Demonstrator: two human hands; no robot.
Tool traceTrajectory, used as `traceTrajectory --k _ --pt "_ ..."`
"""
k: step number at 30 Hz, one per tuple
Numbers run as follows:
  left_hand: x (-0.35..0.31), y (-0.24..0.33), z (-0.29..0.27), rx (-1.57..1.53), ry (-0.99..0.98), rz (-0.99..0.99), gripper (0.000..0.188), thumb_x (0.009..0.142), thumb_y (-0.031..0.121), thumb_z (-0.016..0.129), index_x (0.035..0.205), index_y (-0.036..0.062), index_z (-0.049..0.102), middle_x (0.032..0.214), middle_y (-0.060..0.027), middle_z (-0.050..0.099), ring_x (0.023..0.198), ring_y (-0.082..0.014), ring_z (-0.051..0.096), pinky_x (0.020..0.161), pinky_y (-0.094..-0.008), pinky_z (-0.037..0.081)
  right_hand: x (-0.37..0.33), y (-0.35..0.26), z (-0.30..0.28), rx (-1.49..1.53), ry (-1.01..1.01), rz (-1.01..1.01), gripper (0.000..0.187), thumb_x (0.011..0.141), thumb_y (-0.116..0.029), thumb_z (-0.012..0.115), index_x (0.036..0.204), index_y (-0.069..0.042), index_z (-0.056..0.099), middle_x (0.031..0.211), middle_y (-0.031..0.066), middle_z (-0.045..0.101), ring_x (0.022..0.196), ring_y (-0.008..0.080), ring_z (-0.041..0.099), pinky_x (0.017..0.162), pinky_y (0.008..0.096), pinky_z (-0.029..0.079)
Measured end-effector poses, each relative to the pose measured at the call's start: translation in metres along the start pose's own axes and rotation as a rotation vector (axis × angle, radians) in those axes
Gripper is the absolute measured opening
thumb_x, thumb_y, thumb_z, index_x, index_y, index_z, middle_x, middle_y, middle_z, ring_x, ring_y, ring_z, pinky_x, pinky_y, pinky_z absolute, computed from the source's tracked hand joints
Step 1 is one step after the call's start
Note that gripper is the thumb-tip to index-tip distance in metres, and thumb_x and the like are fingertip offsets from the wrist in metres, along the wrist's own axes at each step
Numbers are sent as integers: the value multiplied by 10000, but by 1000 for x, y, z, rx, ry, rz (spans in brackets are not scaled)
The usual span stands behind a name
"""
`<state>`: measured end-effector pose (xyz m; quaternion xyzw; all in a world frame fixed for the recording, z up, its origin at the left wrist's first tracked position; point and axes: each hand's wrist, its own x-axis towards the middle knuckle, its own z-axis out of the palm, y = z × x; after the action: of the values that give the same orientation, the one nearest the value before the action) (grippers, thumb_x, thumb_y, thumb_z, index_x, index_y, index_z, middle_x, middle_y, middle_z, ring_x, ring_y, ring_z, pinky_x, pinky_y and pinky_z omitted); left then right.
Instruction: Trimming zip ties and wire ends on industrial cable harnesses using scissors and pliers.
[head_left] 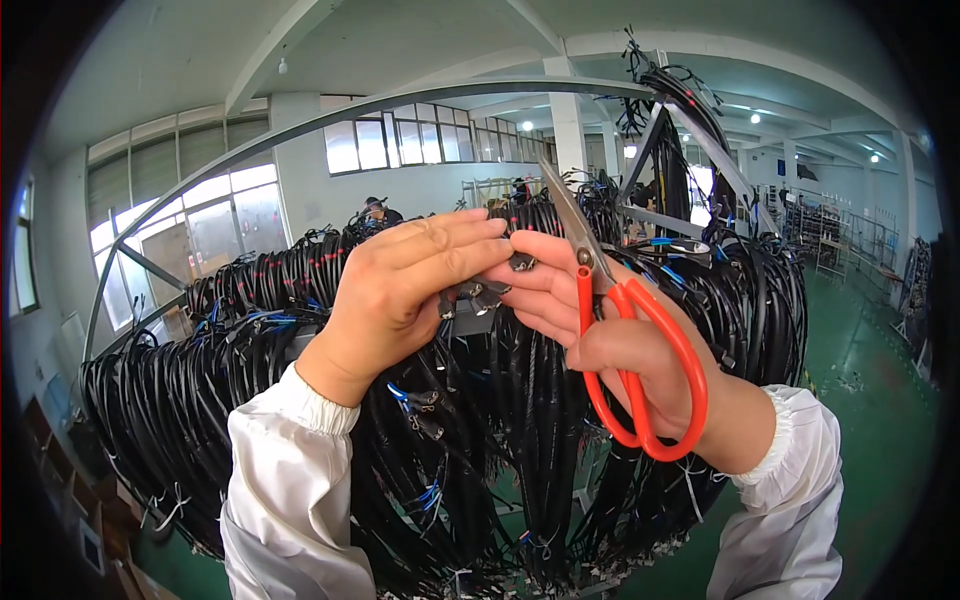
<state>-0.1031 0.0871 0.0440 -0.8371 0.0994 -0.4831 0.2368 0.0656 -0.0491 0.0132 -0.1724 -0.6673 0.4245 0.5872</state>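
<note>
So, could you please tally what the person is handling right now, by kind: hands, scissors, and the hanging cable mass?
Hands: 2, the left hand and the right hand, both pinching small cable connectors
Red-handled scissors: 1, in the right hand
Hanging mass of black cables: 1, single cables too many to count
Total: 4

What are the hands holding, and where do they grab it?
The right hand holds red-handled scissors by the handle loops. The left hand pinches small connectors on the black cable ends, together with the right fingertips.
</note>
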Motion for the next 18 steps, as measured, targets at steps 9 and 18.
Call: traceTrajectory --k 9,18 --pt "4 4 -2 20 5 14 391 610 -82 589 972 53 649 1012 -106 652 974 -290 624 826 -353 509 -2 9 -7 -153 -13 -1 744 670 16 439 1382 40 226 1339 204 369 1289 292 347 1110 390 212" --pt "-4 3 6 -566 122 -239 198 866 -27 503 1061 5 515 993 -138 618 905 -197 622 815 -310 467 -25 -7 -7 -736 158 -309 399 904 -214 436 1239 3 424 1275 137 438 1112 203 503 929 322 392"
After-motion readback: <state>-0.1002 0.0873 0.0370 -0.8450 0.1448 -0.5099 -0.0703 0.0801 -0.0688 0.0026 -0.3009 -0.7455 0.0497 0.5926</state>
